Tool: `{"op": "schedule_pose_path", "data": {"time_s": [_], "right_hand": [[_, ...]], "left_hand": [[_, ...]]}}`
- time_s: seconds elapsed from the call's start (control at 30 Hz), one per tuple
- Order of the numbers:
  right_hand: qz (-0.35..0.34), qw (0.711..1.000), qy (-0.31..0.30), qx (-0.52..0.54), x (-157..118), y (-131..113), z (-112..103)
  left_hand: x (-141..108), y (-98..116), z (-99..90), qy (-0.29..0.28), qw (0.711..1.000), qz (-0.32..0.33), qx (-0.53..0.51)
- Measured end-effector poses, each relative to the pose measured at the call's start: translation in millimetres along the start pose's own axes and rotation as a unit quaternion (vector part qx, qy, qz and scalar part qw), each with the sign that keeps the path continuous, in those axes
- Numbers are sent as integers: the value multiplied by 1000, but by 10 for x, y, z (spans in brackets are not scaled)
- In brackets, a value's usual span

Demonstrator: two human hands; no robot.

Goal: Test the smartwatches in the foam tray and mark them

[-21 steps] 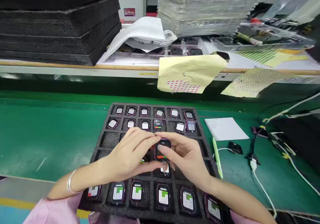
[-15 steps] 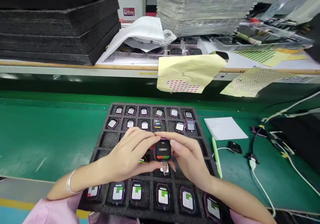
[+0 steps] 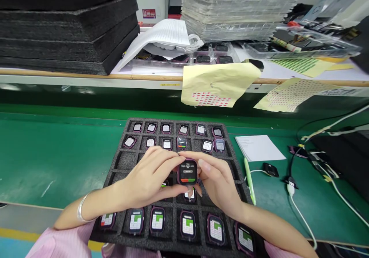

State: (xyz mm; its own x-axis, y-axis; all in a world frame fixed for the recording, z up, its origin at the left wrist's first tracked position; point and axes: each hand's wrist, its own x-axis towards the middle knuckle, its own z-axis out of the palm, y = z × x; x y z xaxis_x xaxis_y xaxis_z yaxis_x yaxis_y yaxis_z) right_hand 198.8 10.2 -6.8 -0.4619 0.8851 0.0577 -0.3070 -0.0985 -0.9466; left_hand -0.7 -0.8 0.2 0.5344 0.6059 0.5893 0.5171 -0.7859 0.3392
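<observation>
Above the middle of a dark foam tray [image 3: 127,161], my left hand [image 3: 152,175] and my right hand [image 3: 217,181] hold one purple-rimmed watch body [image 3: 188,172] between their fingertips. Its lit screen faces up, with small text, a grey button and a red and green bar. My left fingers close on its left side and lower edge; my right fingers are at its top and right side. Several more watch bodies with lit screens lie in the tray's compartments, such as one [image 3: 188,225] in the nearest row. My hands hide part of the middle rows.
Right of the tray lie white paper [image 3: 261,147], a green pen [image 3: 249,181], a small black device [image 3: 270,169] and cables [image 3: 301,212]. A shelf [image 3: 144,82] behind holds black foam trays [image 3: 66,31], stacked clear trays [image 3: 230,12] and hanging yellow sheets [image 3: 217,83].
More white text now shows on the held watch's screen, above the grey button. My right thumb has shifted slightly off the screen's edge to the right. The tray has not moved.
</observation>
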Motion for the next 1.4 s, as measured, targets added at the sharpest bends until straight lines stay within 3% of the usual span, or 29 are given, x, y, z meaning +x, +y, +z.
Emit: {"op": "schedule_pose_path", "data": {"time_s": [0.6,0.8,1.1,1.4], "right_hand": [[7,1000,13,-14,17,-27,14],[29,998,-53,-22,16,-136,21],[29,997,-61,-22,-8,-131,23],[30,998,10,-60,37,-98,65]], "left_hand": [[-2,-7,14,0,1000,3,5],[26,-15,-66,-2,1000,-10,3],[1,-34,-101,-24,1000,-10,-13],[7,-16,-36,-16,1000,-7,-15]]}}
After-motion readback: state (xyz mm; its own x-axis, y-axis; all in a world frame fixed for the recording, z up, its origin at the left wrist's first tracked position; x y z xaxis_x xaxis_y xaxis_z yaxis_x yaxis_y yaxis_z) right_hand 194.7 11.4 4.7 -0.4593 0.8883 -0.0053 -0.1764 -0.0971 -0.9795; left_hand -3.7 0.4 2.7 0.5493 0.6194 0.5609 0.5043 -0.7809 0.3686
